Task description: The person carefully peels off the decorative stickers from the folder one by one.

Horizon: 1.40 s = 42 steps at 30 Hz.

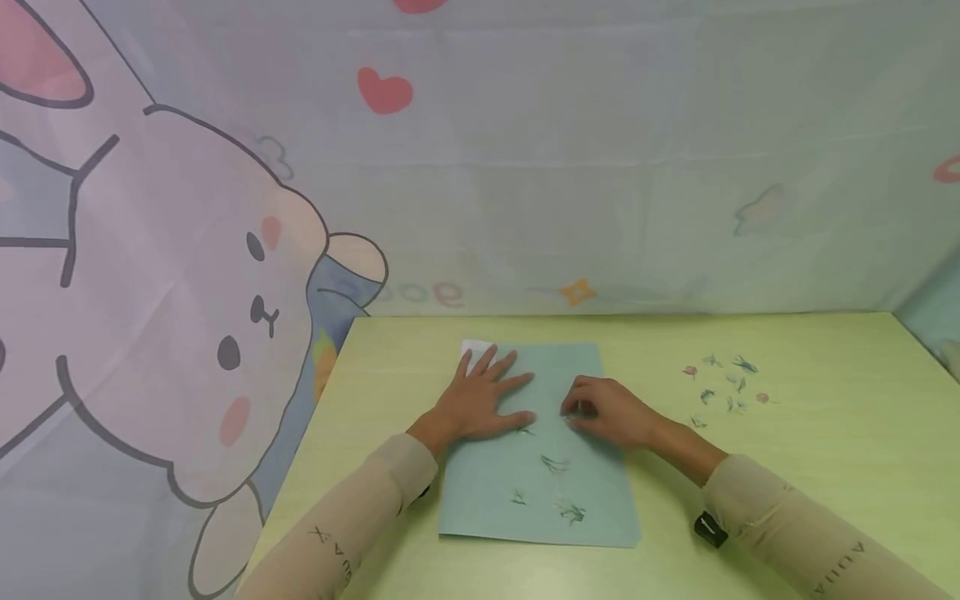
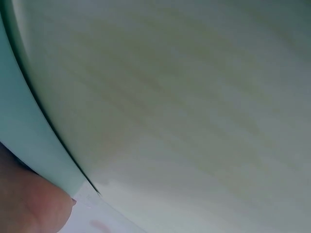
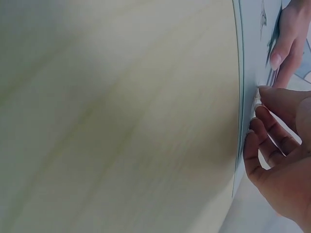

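Note:
A pale blue-green paper booklet (image 1: 495,512) lies on the table, with several small flower stickers (image 1: 555,464) on its lower half. My left hand (image 1: 480,404) rests flat on its upper left part, fingers spread, over a white paper corner (image 1: 476,344) that shows at the top edge. Thumb and fingertips of my right hand (image 1: 611,412) pinch a small flower sticker (image 1: 569,419) right at the booklet's surface, near its right edge. In the right wrist view, the right hand (image 3: 286,141) has its fingers curled, with the tips at the sheet.
To the right on the yellow-green table (image 1: 825,500) lies a loose group of small flower pieces (image 1: 735,382), some pink, some blue-green. Behind the table hangs a printed curtain (image 1: 562,167) with a cartoon rabbit on its left side.

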Motion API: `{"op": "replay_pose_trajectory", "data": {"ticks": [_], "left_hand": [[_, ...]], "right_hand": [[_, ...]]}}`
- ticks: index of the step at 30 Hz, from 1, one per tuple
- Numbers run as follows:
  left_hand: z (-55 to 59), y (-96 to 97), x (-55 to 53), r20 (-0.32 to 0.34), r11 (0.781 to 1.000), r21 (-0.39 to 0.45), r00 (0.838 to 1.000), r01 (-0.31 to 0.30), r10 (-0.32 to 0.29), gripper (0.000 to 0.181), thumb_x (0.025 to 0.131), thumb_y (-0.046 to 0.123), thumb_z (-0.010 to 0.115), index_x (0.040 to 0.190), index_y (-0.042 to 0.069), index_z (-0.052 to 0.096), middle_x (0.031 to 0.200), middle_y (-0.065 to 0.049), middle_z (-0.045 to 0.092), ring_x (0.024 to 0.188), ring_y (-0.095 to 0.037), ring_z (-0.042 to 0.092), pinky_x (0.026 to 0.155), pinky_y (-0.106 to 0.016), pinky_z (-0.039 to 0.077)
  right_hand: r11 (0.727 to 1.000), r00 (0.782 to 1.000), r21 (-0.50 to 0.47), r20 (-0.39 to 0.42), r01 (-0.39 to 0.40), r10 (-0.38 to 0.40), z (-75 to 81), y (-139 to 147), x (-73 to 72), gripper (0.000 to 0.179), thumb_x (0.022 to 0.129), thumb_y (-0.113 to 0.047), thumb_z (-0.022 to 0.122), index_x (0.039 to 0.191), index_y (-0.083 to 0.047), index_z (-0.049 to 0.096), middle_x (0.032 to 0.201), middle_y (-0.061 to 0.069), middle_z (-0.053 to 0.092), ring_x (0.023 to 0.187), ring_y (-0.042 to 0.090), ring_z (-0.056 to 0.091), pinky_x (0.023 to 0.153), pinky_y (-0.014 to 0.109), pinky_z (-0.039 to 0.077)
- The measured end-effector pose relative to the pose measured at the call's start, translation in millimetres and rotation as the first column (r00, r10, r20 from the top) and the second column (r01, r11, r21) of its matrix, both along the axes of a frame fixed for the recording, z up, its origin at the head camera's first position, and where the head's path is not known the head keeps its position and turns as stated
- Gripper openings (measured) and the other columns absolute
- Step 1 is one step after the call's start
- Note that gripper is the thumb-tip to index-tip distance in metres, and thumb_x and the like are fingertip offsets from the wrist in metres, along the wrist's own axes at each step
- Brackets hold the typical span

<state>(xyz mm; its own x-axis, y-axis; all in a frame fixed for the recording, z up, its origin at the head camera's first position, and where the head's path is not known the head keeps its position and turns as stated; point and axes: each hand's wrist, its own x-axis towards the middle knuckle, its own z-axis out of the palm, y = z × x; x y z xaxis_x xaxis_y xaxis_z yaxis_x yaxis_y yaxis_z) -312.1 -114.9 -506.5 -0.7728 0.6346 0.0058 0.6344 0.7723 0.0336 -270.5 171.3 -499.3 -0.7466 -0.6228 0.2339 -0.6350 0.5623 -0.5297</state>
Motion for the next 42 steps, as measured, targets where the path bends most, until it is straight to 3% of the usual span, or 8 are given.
{"op": "replay_pose_trajectory", "data": {"ticks": [12, 19, 25, 33, 42], "left_hand": [[0.4, -0.2, 0.3, 0.003, 1.0, -0.001, 1.0, -0.001, 0.001, 0.077, 0.099, 0.08, 0.04, 0.165, 0.04, 0.038, 0.177, -0.001, 0.02, 0.164, -0.032, 0.006, 0.126, -0.064, 0.002], [-0.5, -0.3, 1.3, 0.008, 1.0, -0.005, 1.0, -0.001, 0.001, 0.078, 0.099, 0.08, 0.04, 0.165, 0.04, 0.038, 0.177, -0.001, 0.02, 0.164, -0.032, 0.006, 0.127, -0.064, 0.002], [1.8, 0.8, 2.3, 0.004, 1.0, -0.017, 1.0, -0.006, 0.006, 0.078, 0.099, 0.08, 0.041, 0.166, 0.04, 0.036, 0.177, -0.001, 0.02, 0.164, -0.031, 0.006, 0.127, -0.063, 0.002], [2.2, 0.5, 2.8, -0.003, 1.0, -0.008, 1.0, 0.001, -0.001, 0.076, 0.1, 0.079, 0.041, 0.165, 0.04, 0.038, 0.176, -0.002, 0.022, 0.164, -0.033, 0.009, 0.126, -0.065, 0.004], [1.4, -0.2, 1.6, -0.015, 1.0, -0.008, 1.0, 0.003, -0.003, 0.076, 0.1, 0.079, 0.04, 0.165, 0.04, 0.039, 0.176, -0.001, 0.022, 0.164, -0.032, 0.009, 0.127, -0.064, 0.005]], "right_hand": [[1.0, 1.0, 0.01, 0.016, 0.026, -0.026, -2.5, -5.2, 1.2, 0.012, 0.093, -0.003, 0.078, 0.097, -0.013, 0.072, 0.096, -0.003, 0.061, 0.086, 0.016, 0.059, 0.079, 0.034, 0.051], [0.996, 0.996, -0.05, 0.065, 0.072, -0.068, -3.4, -7.9, 6.0, 0.014, 0.095, -0.002, 0.077, 0.095, -0.013, 0.067, 0.09, -0.006, 0.064, 0.085, 0.012, 0.059, 0.079, 0.034, 0.052], [0.993, 0.99, -0.068, 0.116, 0.093, -0.085, -2.7, -7.3, 7.3, 0.009, 0.098, -0.002, 0.073, 0.099, -0.011, 0.069, 0.09, -0.005, 0.066, 0.084, 0.01, 0.061, 0.078, 0.032, 0.052], [0.991, 0.993, -0.092, 0.08, 0.099, -0.091, 0.0, -6.1, 9.2, 0.01, 0.098, -0.005, 0.074, 0.095, -0.014, 0.072, 0.09, -0.007, 0.069, 0.084, 0.009, 0.063, 0.078, 0.033, 0.054], [0.985, 0.986, -0.108, 0.109, 0.135, -0.123, 4.0, 0.1, 7.4, 0.01, 0.099, -0.005, 0.074, 0.097, -0.015, 0.073, 0.093, -0.008, 0.068, 0.087, 0.01, 0.064, 0.078, 0.032, 0.056]]}}
